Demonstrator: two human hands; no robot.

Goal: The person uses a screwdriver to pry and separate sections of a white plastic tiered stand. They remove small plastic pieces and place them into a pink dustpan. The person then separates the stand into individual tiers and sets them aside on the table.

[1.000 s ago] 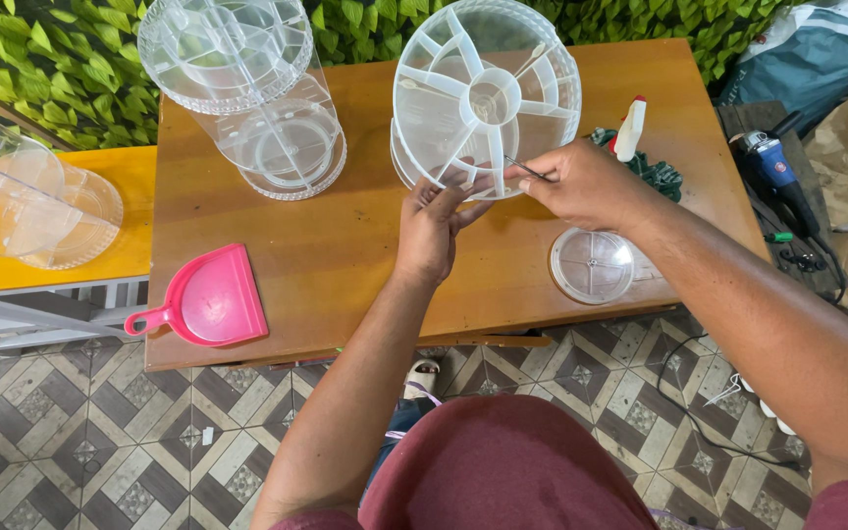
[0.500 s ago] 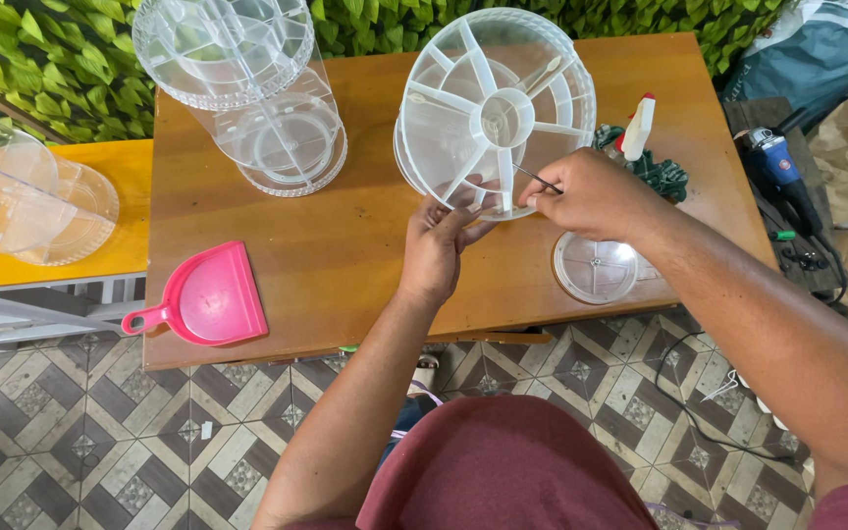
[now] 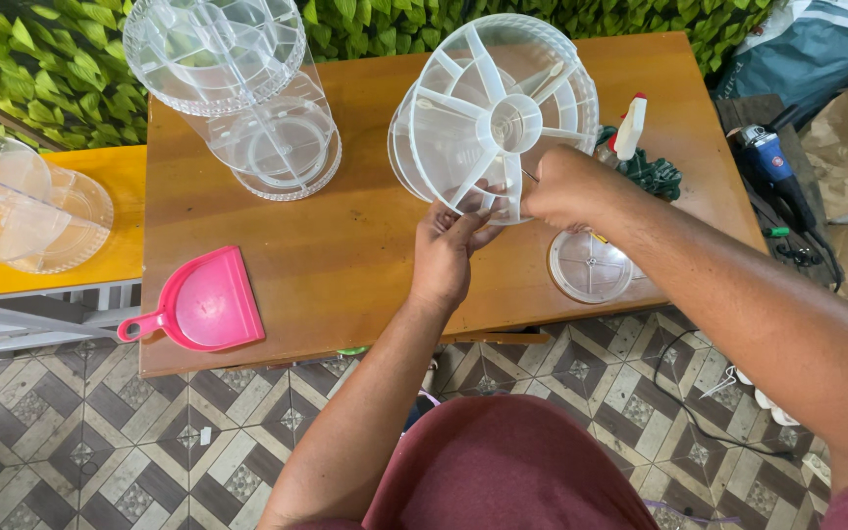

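- Clear plastic spoked wheel (image 3: 491, 113): round, ribbed, tilted on edge, near table (image 3: 345, 245) front edge.
- Left hand (image 3: 451, 245) pinches its lower rim.
- Right hand (image 3: 563, 186) fisted around a thin tool at the rim.

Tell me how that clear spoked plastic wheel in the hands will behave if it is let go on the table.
The clear spoked wheel looks thin-walled and hollow, so probably light. It is tilted up on its round rim, so it would likely roll or flop flat without the left hand and right hand. Its thin spokes may crack under pressure.

Both hands (image 3: 503, 221) grip a clear spoked drum (image 3: 493, 113).
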